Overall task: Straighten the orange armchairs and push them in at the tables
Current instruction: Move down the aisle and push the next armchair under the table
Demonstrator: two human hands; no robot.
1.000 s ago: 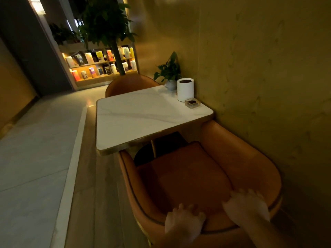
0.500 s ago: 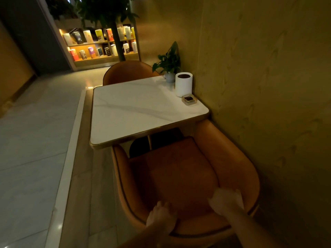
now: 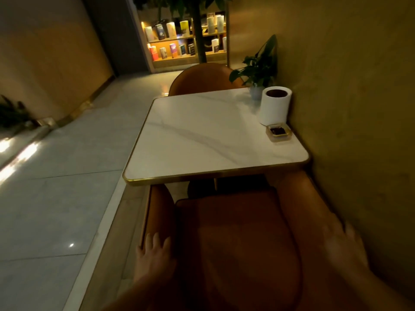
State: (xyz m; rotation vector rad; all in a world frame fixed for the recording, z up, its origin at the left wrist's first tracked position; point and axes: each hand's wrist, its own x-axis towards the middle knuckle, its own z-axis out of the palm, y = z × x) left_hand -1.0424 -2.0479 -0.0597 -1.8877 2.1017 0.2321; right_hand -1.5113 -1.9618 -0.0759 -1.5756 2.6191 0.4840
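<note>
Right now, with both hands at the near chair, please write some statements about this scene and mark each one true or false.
1. The left hand rests on the left arm of the near armchair. True.
2. The right hand holds the white cylinder. False: it lies on the chair's right arm; the cylinder stands untouched on the table, by the wall.
3. A second orange armchair stands at the table's far side. True.
4. The potted plant stands on the floor. False: it stands on the table's far corner.
5. The small square dish lies at the table's left edge. False: it lies at the right side, beside the cylinder.
</note>
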